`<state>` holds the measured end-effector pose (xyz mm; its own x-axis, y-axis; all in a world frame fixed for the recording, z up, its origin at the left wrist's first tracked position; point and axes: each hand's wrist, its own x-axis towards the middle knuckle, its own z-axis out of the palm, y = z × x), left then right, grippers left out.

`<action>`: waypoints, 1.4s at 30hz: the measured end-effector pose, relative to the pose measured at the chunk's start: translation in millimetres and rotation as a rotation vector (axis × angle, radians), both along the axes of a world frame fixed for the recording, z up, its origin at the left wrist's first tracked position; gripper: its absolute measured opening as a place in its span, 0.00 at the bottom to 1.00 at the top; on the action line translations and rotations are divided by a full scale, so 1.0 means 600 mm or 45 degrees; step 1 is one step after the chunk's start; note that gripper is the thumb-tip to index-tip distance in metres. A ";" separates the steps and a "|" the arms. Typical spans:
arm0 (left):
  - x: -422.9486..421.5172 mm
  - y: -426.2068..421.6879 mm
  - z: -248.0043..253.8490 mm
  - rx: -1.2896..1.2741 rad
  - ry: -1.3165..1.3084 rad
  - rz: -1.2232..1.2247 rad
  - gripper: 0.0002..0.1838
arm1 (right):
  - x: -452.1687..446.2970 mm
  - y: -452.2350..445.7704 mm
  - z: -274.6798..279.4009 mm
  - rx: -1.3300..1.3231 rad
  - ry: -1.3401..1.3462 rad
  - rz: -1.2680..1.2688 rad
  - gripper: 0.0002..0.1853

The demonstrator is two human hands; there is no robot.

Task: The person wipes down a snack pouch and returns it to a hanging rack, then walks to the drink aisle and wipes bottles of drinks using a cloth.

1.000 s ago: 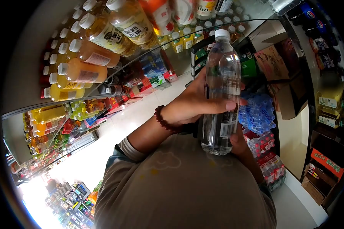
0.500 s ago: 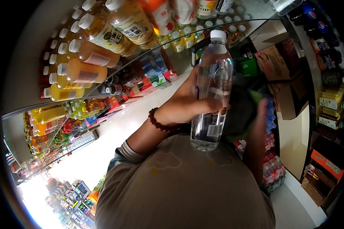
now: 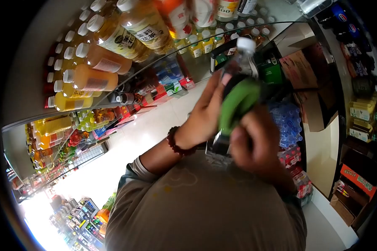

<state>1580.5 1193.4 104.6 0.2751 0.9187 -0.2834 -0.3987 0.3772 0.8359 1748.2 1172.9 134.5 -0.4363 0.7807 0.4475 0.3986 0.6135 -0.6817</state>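
Observation:
A clear plastic bottle with a white cap [image 3: 246, 44] stands tilted in front of my chest. My left hand [image 3: 203, 119], with a dark red bead bracelet [image 3: 174, 142] at the wrist, is closed round the bottle's left side. A green and black cloth [image 3: 240, 101] lies across the bottle's front and hides most of its middle. My right hand [image 3: 257, 140], blurred by motion, has its fingers curled at the cloth's lower right end and grips it against the bottle.
Several juice and tea bottles [image 3: 100, 81] crowd a glass-edged shelf at upper left. Cardboard boxes [image 3: 299, 69] stand to the right, near blue shrink-wrapped bottles [image 3: 285, 123]. Packaged goods [image 3: 362, 115] line the far right shelf. A bright tiled floor [image 3: 134, 142] shows at left.
The cloth in my right hand has come from the right onto the bottle's front. The bottle has tipped slightly, its cap shifting right and down. My left hand still holds it.

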 end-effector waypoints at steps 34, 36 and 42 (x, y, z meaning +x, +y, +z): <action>-0.022 0.020 0.026 -0.009 -0.661 -0.112 0.42 | 0.036 -0.044 0.014 -1.351 0.494 -0.279 0.15; -0.026 0.018 0.014 0.020 -0.646 -0.095 0.41 | 0.066 -0.067 -0.003 -1.278 0.622 -0.394 0.16; -0.037 0.010 0.016 0.038 -0.680 -0.196 0.53 | 0.077 0.006 0.038 -0.791 1.463 -0.613 0.27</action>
<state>1558.3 1199.2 114.5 0.5051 0.8620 -0.0425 -0.7120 0.4441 0.5439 1794.2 1176.5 157.5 0.3004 0.9482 -0.1035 -0.4810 0.0569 -0.8749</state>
